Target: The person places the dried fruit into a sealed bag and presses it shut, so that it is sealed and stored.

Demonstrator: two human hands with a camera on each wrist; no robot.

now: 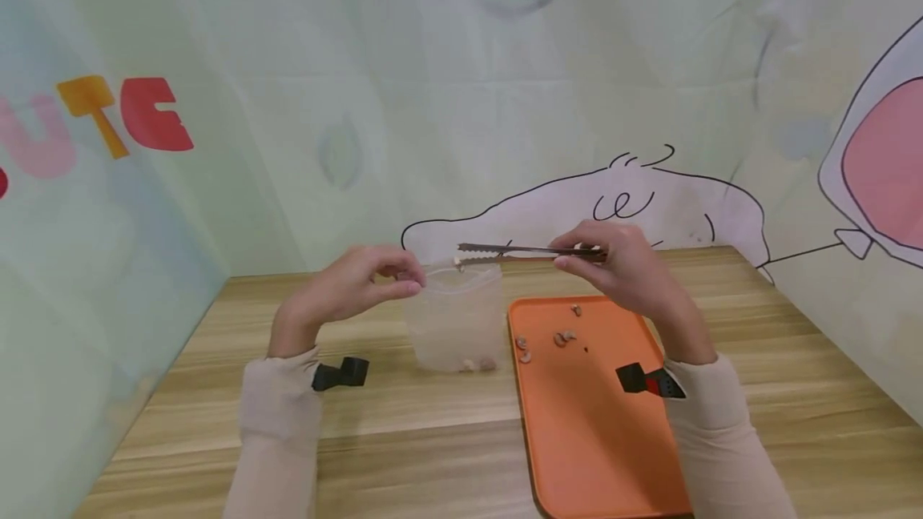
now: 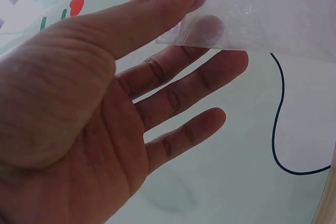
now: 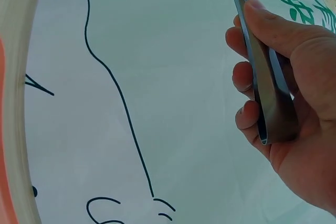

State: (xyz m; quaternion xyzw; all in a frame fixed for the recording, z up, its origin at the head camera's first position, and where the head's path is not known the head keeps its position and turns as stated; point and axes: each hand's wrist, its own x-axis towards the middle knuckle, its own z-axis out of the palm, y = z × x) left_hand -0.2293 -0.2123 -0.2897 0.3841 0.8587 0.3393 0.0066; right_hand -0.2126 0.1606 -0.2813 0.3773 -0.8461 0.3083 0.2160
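Observation:
My left hand pinches the upper left edge of a translucent plastic bag between thumb and index finger; the left wrist view shows its other fingers spread loosely. The bag stands upright on the table with its mouth parted, and a few small pieces lie at its bottom. In my right hand is a pair of metal tongs, gripped near the bent end. Their serrated tips point left over the bag's mouth, where a small pale piece shows at the lower tip.
To the right of the bag lies an orange tray on the wooden table. Several small curled brownish pieces are scattered across its far part. A printed cloth backdrop rises behind and at both sides.

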